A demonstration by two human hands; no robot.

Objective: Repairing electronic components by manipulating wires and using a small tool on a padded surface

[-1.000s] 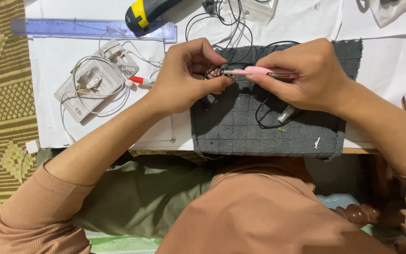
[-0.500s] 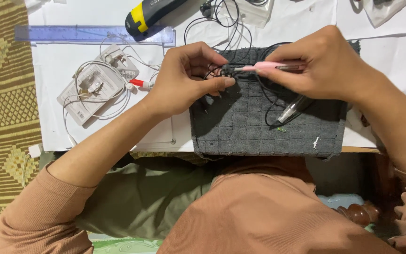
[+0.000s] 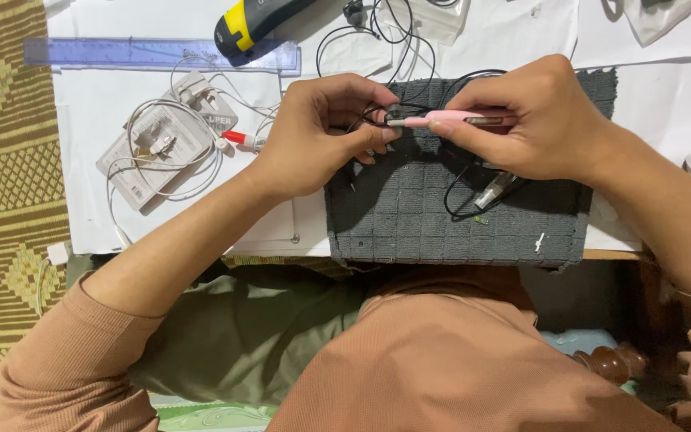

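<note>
Since half a second ago, my right hand (image 3: 541,124) levelled the pink tool (image 3: 441,119); I grip it while my left hand (image 3: 321,132) pinches the small black part (image 3: 393,112) steady against its tip, over the grey mat (image 3: 441,224).

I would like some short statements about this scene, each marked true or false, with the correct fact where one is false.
1. The right hand holds a pink tool. True.
2. The left hand lies flat on the ruler. False: it pinches a small part with black wires at the tip of the pink tool, apart from the ruler.
3. Both hands work above a grey mat. True.
4. The grey mat is round. False: it is rectangular, with a grid pattern.
5. A white charger with its cable lies to the left of the left hand. True.
</note>
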